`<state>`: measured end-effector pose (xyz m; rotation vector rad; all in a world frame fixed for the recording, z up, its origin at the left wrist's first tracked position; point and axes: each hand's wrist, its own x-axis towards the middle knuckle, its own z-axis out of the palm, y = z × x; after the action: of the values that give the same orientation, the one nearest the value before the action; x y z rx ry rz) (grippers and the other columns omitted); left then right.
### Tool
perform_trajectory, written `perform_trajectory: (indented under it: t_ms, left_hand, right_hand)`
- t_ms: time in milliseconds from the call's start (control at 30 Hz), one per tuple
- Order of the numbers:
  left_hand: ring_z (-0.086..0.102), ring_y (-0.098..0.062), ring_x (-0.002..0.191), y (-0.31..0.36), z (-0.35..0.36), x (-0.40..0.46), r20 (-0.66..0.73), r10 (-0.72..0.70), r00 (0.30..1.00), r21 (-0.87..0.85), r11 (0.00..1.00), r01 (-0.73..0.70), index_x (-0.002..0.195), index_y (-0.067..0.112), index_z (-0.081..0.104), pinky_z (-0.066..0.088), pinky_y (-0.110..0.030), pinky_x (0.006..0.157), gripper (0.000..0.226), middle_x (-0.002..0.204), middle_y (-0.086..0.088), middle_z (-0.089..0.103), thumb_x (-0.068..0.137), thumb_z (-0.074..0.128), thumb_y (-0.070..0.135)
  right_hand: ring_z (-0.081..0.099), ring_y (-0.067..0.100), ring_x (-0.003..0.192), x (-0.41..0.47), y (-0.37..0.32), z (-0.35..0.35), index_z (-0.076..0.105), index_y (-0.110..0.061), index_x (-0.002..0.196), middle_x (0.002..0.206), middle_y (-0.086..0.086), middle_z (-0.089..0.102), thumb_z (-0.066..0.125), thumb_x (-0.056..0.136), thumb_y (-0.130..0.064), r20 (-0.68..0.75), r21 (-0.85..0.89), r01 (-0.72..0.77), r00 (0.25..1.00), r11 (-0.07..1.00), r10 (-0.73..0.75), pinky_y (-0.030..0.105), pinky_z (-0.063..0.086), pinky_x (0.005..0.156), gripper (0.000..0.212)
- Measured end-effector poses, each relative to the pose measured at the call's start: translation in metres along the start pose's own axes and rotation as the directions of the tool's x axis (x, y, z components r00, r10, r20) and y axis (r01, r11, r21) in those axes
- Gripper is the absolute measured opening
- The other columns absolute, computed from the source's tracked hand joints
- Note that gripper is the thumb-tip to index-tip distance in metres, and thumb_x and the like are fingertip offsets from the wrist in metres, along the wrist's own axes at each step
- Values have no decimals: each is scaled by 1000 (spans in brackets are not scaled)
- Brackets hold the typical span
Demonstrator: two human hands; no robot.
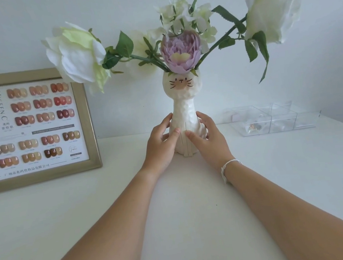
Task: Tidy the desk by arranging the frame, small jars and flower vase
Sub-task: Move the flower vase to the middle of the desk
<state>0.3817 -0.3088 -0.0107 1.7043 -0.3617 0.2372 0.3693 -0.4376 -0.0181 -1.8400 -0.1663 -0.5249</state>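
Note:
A tall cream cat-shaped flower vase (183,106) stands upright on the white desk (175,205) near the back wall, holding white flowers and one purple bloom. My left hand (161,144) wraps the vase's lower left side and my right hand (207,138) wraps its lower right side, thumbs on the front. A gold frame (88,122) with a nail-colour chart leans against the wall at the left. No small jars are in view.
A clear plastic compartment organizer (273,120) with small items sits at the back right against the wall. The desk's right edge runs diagonally at the far right. A white string bracelet is on my right wrist.

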Motion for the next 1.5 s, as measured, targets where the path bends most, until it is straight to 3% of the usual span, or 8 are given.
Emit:
perform_trajectory:
  t_ms: [133,433,933,1067,1200,1300,1400,1500]
  left_hand:
    - [57,-24,114,-1,0,0,0,-4,1000,4,1000,4,135,32,43,46,-48,99,43,137,2,49,92,47,26]
    - [60,-25,110,1,-1,-6,-32,12,999,54,999,-10,134,28,45,48,-47,97,41,135,0,51,92,47,27]
    - [57,-4,101,11,-15,-49,-59,51,997,119,992,-44,124,29,55,48,-43,97,33,124,8,54,92,48,26]
    - [55,6,96,22,-25,-64,-125,125,984,122,986,-110,122,27,56,48,-42,97,32,121,11,55,92,49,20]
    - [56,-6,101,41,-40,-73,-252,199,947,100,979,-179,122,26,55,48,-43,96,33,123,10,53,91,48,16]
    - [54,-9,108,56,-57,-78,-320,258,912,115,966,-232,125,28,53,50,-30,93,35,126,9,51,92,47,18]
    - [51,-9,112,71,-76,-75,-375,307,875,166,950,-263,128,26,50,38,3,78,38,134,4,49,91,46,18]
    - [48,-13,118,89,-90,-69,-443,343,828,187,939,-289,129,24,48,32,9,71,39,138,0,45,91,46,18]
  right_hand:
    - [45,16,122,0,0,1,33,-29,135,127,-11,45,59,85,-31,-7,3,5,1000,1000,-5,22,32,89,56]
    - [42,18,126,-4,-2,2,33,-29,135,138,-5,43,58,84,-32,-28,-29,-5,1000,1000,4,29,36,98,57]
    - [41,18,127,-46,-12,-19,34,-32,135,141,-3,40,57,84,-29,-64,-113,-16,998,993,9,39,36,105,56]
    - [41,16,126,-63,-24,-29,35,-33,134,139,-7,40,57,84,-27,-100,-109,30,994,994,-41,37,36,105,55]
    - [44,14,120,-73,-43,-45,38,-34,131,125,-17,39,58,85,-25,-210,-87,112,969,990,-128,32,38,100,51]
    - [45,11,114,-75,-63,-58,40,-35,129,123,-19,39,57,85,-24,-282,-69,176,941,982,-188,25,37,94,49]
    - [44,12,118,-72,-85,-70,40,-29,129,126,-15,38,57,85,-21,-334,-125,246,902,961,-274,31,38,100,48]
    - [46,15,117,-64,-109,-80,42,-28,127,124,-13,36,56,84,-20,-433,-143,288,842,947,-322,31,40,98,46]
